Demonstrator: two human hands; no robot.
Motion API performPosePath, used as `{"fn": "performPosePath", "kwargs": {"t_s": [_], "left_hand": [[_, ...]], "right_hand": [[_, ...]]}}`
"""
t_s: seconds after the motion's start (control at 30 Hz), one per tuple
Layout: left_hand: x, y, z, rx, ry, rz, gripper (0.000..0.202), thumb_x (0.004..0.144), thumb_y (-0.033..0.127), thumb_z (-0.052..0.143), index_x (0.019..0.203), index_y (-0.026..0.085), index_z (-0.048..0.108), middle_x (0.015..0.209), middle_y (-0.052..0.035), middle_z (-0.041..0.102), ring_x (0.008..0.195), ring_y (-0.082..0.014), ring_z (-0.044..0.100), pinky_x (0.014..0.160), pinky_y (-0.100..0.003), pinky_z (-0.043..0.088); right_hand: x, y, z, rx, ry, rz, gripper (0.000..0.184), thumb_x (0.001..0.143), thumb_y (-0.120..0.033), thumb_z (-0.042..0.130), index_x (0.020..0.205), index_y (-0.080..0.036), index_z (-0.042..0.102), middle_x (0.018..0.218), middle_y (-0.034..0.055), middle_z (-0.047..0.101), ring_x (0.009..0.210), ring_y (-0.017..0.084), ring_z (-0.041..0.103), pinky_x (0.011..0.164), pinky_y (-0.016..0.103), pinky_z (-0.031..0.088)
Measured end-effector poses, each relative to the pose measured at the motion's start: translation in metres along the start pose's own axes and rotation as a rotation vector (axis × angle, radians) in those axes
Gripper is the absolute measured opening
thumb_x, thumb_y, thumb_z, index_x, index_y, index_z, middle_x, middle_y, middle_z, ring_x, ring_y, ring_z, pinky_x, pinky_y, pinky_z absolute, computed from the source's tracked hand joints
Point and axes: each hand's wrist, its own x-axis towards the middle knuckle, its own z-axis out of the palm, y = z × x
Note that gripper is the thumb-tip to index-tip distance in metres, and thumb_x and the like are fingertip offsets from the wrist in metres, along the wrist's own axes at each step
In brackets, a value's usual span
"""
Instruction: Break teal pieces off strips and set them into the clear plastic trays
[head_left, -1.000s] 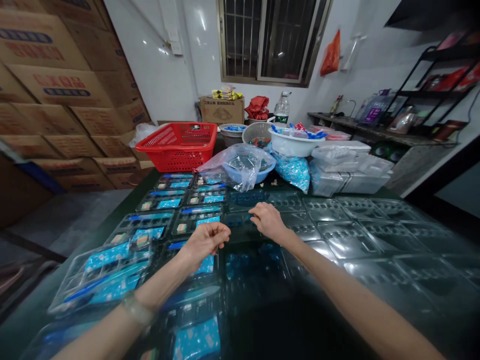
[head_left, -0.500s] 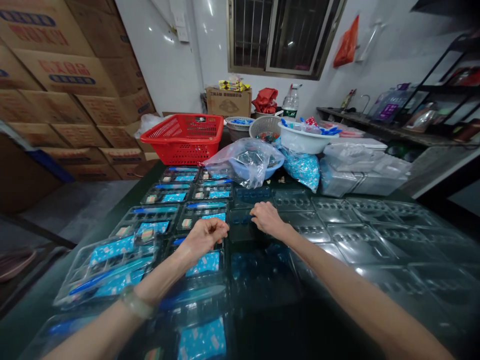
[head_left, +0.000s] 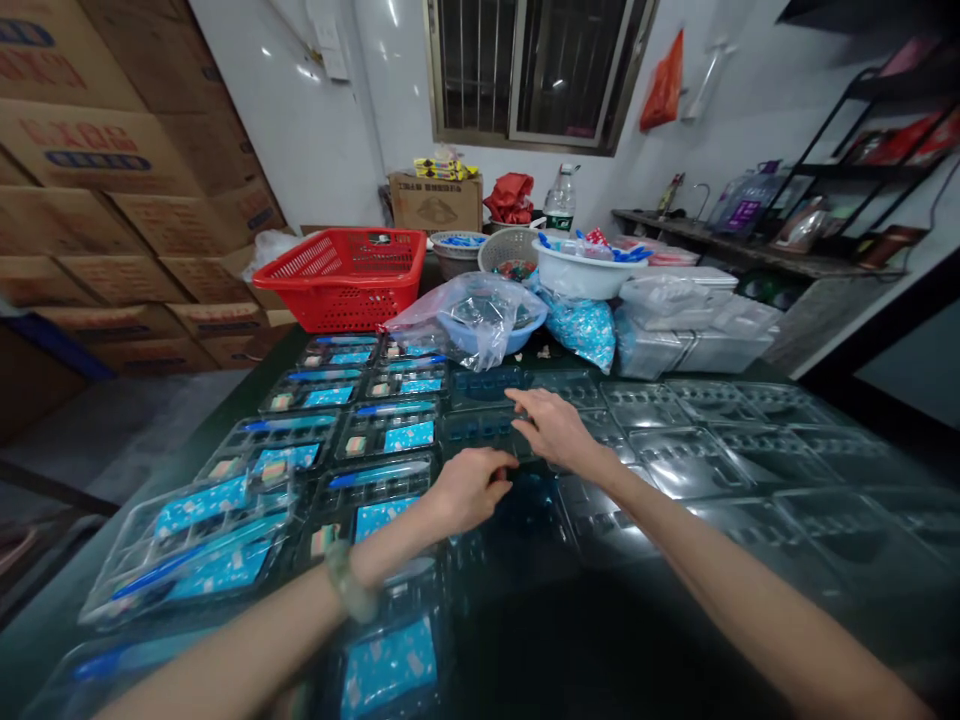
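Observation:
My left hand (head_left: 471, 490), with a pale green bead bracelet (head_left: 343, 580) on its wrist, hangs with curled fingers over the edge of a dark blister tray (head_left: 517, 515). Nothing shows in its fingers. My right hand (head_left: 555, 428) reaches forward, fingertips low over a tray of blue-tinted cavities (head_left: 480, 430). To the left lie clear plastic trays (head_left: 382, 437) filled with blue cards and blue pens. Bare clear blister trays (head_left: 712, 450) spread across the right of the table.
A red plastic basket (head_left: 345, 285), a blue bowl in a clear bag (head_left: 480, 325), a bag of blue pieces (head_left: 581, 330) and a white basin (head_left: 581, 270) stand along the far table edge. Stacked cardboard cartons (head_left: 97, 200) rise at the left.
My left hand has moved right, off the filled tray and closer to my right hand. My right hand has shifted slightly, and the whole view has swung a little.

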Motion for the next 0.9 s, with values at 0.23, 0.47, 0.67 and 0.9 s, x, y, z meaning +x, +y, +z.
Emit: {"fn": "performPosePath", "kwargs": {"t_s": [0.23,0.47,0.67,0.9], "left_hand": [[0.026,0.001,0.015,-0.043,-0.032,-0.020,0.012,0.060,0.015,0.061,0.072,0.019,0.062,0.074,-0.0013,0.056,0.076,-0.0193,0.050,0.071,-0.031,0.035],[0.014,0.014,-0.004,-0.494,-0.117,-0.241,0.031,0.071,0.046,0.055,0.069,0.015,0.054,0.051,0.0034,0.047,0.041,-0.0069,0.038,0.038,-0.019,0.023],[0.006,0.018,0.004,-0.883,-0.108,-0.335,0.032,0.069,0.045,0.060,0.063,0.014,0.055,0.050,0.0023,0.048,0.043,-0.0060,0.043,0.039,-0.018,0.026],[0.005,0.018,0.010,-1.090,-0.039,-0.399,0.026,0.067,0.038,0.066,0.065,0.013,0.061,0.049,0.0013,0.051,0.044,-0.0062,0.046,0.041,-0.017,0.030]], "right_hand": [[-0.066,0.026,0.005,0.422,0.066,0.189,0.025,0.076,-0.017,0.051,0.100,-0.019,0.058,0.081,0.0016,0.063,0.070,0.012,0.056,0.066,0.024,0.042],[-0.081,-0.014,-0.004,0.690,0.196,0.126,0.031,0.074,-0.018,0.058,0.105,-0.022,0.055,0.087,0.0016,0.057,0.068,0.010,0.053,0.062,0.022,0.043],[-0.070,-0.032,-0.008,0.737,0.242,0.059,0.012,0.076,-0.018,0.056,0.088,-0.019,0.060,0.073,0.0003,0.055,0.065,0.011,0.050,0.060,0.022,0.041],[-0.073,-0.031,-0.015,0.824,0.159,0.102,0.023,0.077,-0.016,0.053,0.099,-0.022,0.058,0.076,-0.0013,0.058,0.067,0.010,0.052,0.063,0.022,0.042]]}}
